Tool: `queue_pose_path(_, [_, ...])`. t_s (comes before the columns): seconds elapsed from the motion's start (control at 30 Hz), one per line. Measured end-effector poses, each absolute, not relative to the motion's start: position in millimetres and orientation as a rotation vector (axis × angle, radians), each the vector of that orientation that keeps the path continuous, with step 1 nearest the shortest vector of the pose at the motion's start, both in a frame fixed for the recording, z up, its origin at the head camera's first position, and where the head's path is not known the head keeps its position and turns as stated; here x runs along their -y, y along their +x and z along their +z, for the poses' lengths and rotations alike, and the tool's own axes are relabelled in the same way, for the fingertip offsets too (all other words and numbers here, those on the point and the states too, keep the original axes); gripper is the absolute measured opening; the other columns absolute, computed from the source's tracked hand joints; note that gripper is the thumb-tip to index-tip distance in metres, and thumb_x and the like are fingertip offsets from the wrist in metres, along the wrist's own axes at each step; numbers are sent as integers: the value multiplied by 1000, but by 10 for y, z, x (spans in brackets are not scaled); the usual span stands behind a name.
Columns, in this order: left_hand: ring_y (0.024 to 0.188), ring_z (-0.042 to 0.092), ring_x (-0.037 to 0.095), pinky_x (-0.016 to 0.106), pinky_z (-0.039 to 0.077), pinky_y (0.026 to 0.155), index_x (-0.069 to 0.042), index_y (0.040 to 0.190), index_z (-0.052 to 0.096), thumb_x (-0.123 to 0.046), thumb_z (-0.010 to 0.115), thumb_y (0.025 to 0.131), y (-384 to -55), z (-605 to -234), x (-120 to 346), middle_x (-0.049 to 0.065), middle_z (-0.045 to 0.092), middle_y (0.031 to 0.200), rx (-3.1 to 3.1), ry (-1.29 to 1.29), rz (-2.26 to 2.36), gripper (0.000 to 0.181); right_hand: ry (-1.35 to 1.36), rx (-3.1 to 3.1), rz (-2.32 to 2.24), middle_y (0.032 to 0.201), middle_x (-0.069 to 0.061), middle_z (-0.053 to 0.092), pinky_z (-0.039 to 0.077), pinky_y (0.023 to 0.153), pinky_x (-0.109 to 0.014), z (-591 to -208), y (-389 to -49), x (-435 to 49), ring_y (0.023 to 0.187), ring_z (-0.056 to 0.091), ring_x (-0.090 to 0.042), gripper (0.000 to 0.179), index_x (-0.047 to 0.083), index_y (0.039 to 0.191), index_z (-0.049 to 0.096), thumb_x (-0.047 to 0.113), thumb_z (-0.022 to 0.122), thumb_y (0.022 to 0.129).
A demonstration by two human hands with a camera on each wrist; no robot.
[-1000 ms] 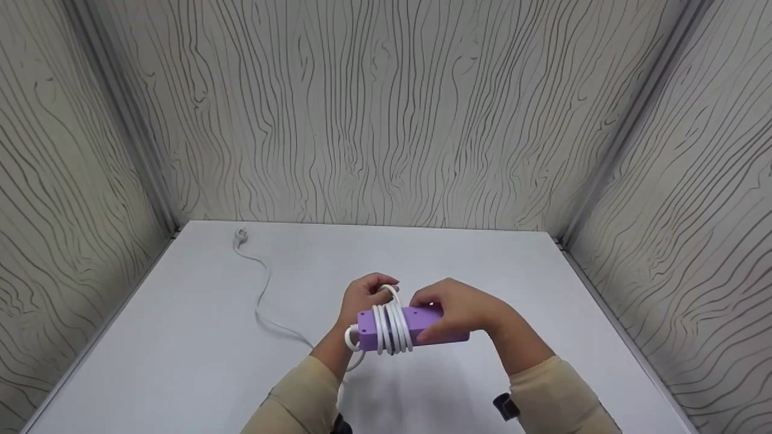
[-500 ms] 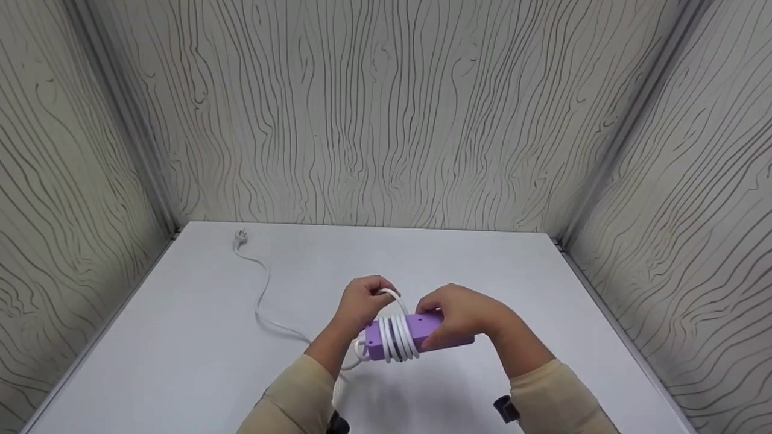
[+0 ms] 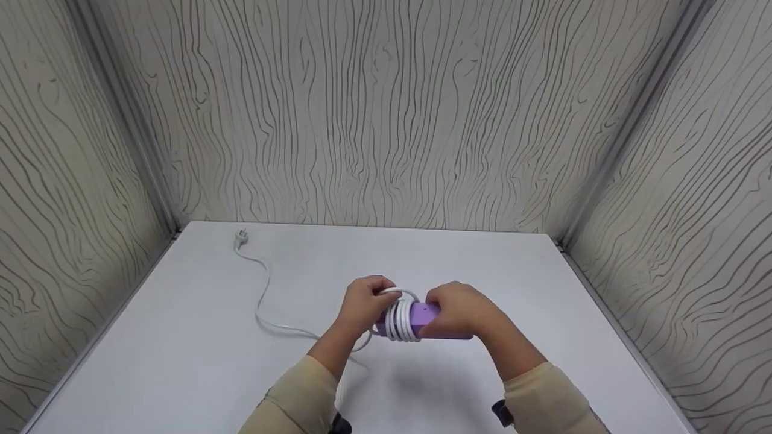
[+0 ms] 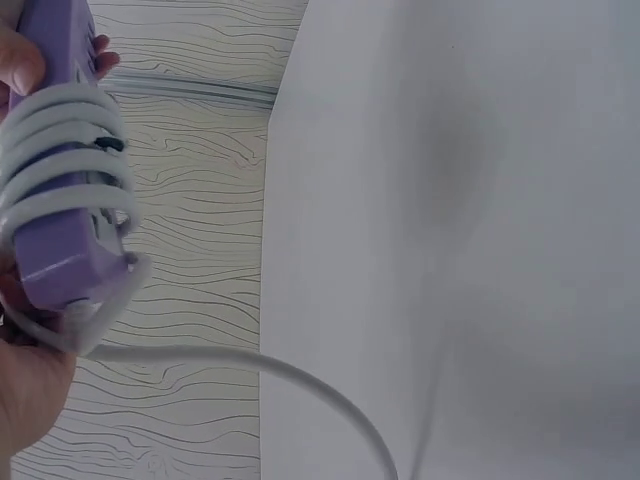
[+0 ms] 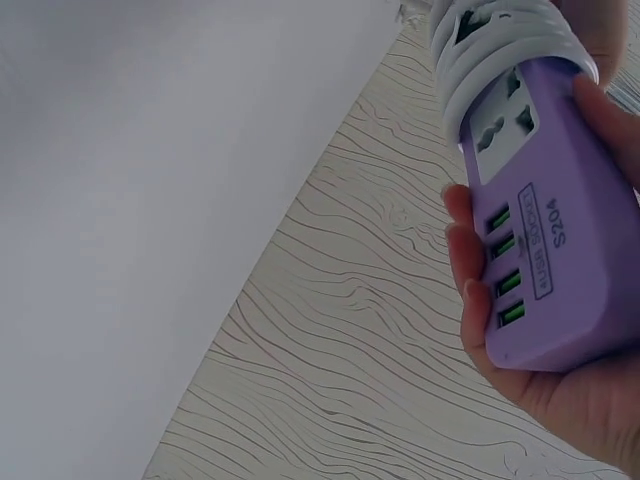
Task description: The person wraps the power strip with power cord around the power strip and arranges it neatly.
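A purple power strip [image 3: 427, 314] is held above the table in the head view, with several turns of white cord [image 3: 400, 324] round its left part. My right hand [image 3: 461, 310] grips the other end; in the right wrist view its fingers curl round the strip's body [image 5: 570, 240], beside the USB ports [image 5: 507, 265]. At the strip's left end, my left hand [image 3: 360, 306] pinches the cord, which arches from finger and thumb to the windings. In the left wrist view the left hand [image 4: 35, 395] is partly cut off, and cord trails away below the strip.
The white table [image 3: 181, 337] carries the loose length of cord, which runs back left to its plug [image 3: 241, 237]. Wood-patterned panels [image 3: 374, 120] close in the back and both sides.
The power strip has shifted slightly right and tilted, then levelled again, with its left end now closer to my left hand. Both hands keep their holds; the plug has not moved.
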State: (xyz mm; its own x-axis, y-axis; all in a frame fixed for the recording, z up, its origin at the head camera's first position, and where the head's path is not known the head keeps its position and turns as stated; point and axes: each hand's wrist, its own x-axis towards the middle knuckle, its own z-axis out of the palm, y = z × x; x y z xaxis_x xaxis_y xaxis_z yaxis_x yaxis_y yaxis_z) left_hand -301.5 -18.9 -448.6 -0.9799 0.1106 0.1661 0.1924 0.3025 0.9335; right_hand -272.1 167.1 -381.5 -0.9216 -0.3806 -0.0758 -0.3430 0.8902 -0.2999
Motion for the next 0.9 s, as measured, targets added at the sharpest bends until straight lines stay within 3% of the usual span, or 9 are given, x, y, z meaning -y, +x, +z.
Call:
queue_pose_path(0.27, [75,56,15,29,51,69,-15,78,66,-17,67,82,-2975,-4447,170,-1,61,77,2444,-277,-1806,4,-504,-3030,-346,73,6,57,45,59,-32,-3850,-2753,-1601,65,51,-13,41,14,87,62,44,76,62])
queue_pose_path(0.5, [75,55,17,29,51,63,-11,84,67,-17,66,83,-2941,-4429,156,3,60,81,2375,-256,-2014,6,-439,-3072,-289,72,5,58,46,61,-34,-3798,-2802,-1591,65,52,-15,42,13,87,63,43,76,63])
queue_pose_path(0.67, [77,55,16,29,51,69,-8,87,67,-17,68,82,-2932,-4444,125,4,61,83,2317,-227,-2131,11,-386,-3099,-294,72,4,58,47,61,-34,-3821,-2857,-1584,65,52,-15,41,12,88,62,44,75,65])
queue_pose_path(0.9, [67,52,14,25,49,64,-7,87,68,-26,66,84,-2886,-4458,87,5,58,75,2250,-207,-2253,19,-304,-3139,-347,68,1,56,44,54,-32,-3888,-2955,-1607,61,51,-17,43,10,86,61,46,72,67])
